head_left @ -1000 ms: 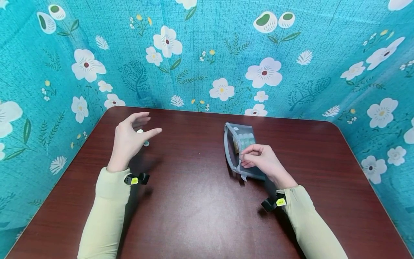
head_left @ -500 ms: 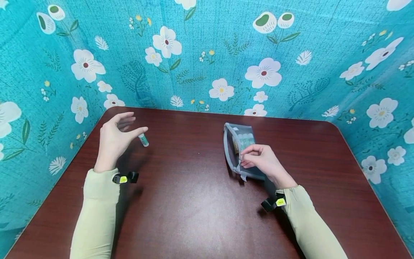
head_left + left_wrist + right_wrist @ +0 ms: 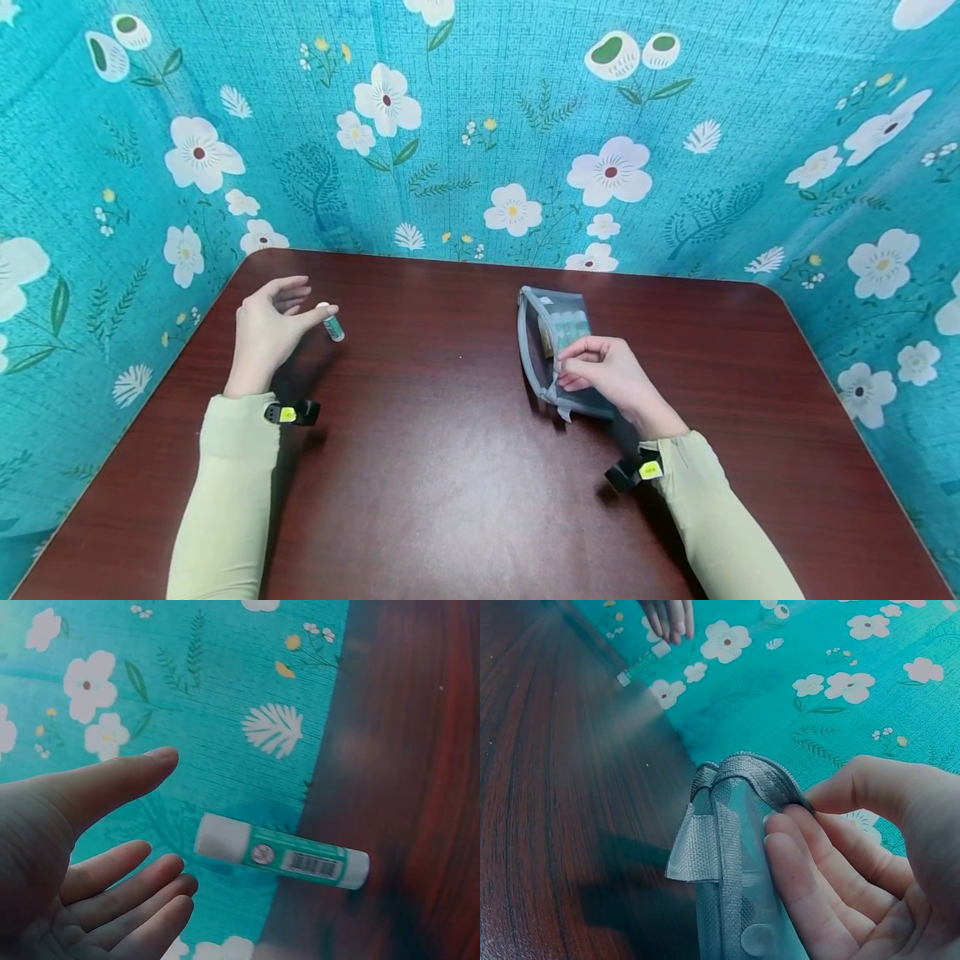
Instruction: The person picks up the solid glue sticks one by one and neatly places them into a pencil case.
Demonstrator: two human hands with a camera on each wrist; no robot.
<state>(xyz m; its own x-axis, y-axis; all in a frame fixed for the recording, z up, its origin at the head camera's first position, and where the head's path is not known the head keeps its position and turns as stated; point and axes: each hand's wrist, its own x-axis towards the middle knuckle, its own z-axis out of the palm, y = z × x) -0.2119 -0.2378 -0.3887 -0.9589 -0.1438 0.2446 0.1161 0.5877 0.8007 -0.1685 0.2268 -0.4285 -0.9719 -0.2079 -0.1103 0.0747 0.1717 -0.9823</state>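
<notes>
On the left of the table stands out a glue stick (image 3: 333, 327) with a white cap and a green label; its barcode shows on the glue stick (image 3: 300, 859) in the left wrist view. My left hand (image 3: 266, 337) hovers beside it, thumb apart from the fingers, holding nothing. The thumb tip overlaps the cap in the head view. A grey see-through zip pouch (image 3: 567, 298) lies right of centre, its zipped mouth gaping toward the left. With thumb and fingers my right hand (image 3: 611, 379) pinches the pouch's edge near the zip end. Several green-and-white items show through its side.
The dark red-brown table (image 3: 450, 467) has rounded far corners. Blue floral cloth (image 3: 450, 125) hangs behind and along both sides of it. A fabric tab (image 3: 692, 847) sticks out from the pouch's near end.
My left hand has moved left, then slightly down and back toward the glue stick, which was mostly hidden behind the hand at first. My right hand keeps its pinch on the pouch.
</notes>
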